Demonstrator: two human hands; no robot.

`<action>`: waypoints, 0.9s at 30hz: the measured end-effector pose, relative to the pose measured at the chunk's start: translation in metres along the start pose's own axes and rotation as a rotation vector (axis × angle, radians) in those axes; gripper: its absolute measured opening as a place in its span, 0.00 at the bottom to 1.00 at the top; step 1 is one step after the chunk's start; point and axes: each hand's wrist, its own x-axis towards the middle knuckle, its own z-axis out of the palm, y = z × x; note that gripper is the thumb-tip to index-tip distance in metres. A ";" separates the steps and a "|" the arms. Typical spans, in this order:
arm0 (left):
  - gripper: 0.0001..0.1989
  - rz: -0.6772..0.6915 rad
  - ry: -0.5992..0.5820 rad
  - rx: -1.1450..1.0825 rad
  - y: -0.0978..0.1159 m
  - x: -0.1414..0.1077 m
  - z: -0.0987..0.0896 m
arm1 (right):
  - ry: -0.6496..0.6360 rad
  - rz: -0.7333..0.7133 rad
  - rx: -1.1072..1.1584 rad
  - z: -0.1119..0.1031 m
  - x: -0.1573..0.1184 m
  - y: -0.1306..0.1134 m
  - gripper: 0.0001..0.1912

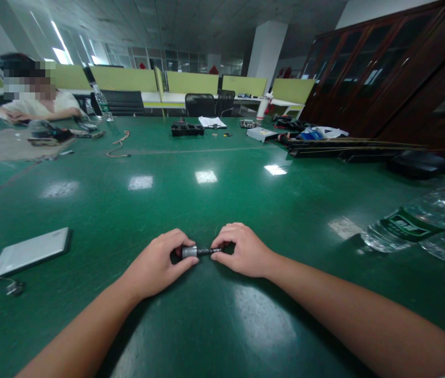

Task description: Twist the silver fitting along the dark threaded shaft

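Observation:
Low over the green table (167, 194), near the middle of the view, is a small metal part with a silver cylinder (189, 252) and a thin dark shaft (204, 252). The thumb and fingers of my left hand (159, 262) pinch the cylinder from the left. On the right, the fingertips of my right hand (244, 249) close on the far end of the shaft. The part lies level between both hands, and the shaft's middle shows in the gap.
A white flat device (29, 252) with a cable lies at left. Clear plastic bottles (411, 226) lie at right. Farther back are a black tray (187, 129), a cord (120, 144), dark metal strips (324, 148) and a seated person (41, 102).

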 end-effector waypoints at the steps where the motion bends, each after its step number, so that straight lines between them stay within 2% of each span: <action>1: 0.08 0.000 0.002 -0.001 0.000 0.000 -0.001 | 0.002 0.001 0.002 0.000 0.000 0.000 0.03; 7: 0.08 -0.004 0.001 -0.010 -0.001 0.000 -0.003 | 0.007 0.037 -0.029 -0.002 0.000 0.004 0.03; 11: 0.09 -0.037 0.018 -0.006 -0.004 0.001 -0.004 | 0.101 0.180 -0.140 -0.007 0.004 0.014 0.02; 13: 0.09 -0.053 0.027 -0.004 -0.005 0.000 -0.004 | 0.120 0.217 -0.106 -0.009 0.005 0.018 0.02; 19: 0.09 -0.052 0.047 -0.003 -0.006 -0.001 -0.003 | 0.048 0.109 -0.052 -0.005 0.005 0.009 0.03; 24: 0.09 -0.034 0.049 -0.013 -0.007 -0.001 -0.003 | 0.034 0.083 -0.052 -0.003 0.004 0.007 0.03; 27: 0.10 -0.020 0.038 -0.032 -0.006 -0.001 -0.003 | 0.034 0.049 0.008 -0.002 0.003 0.008 0.07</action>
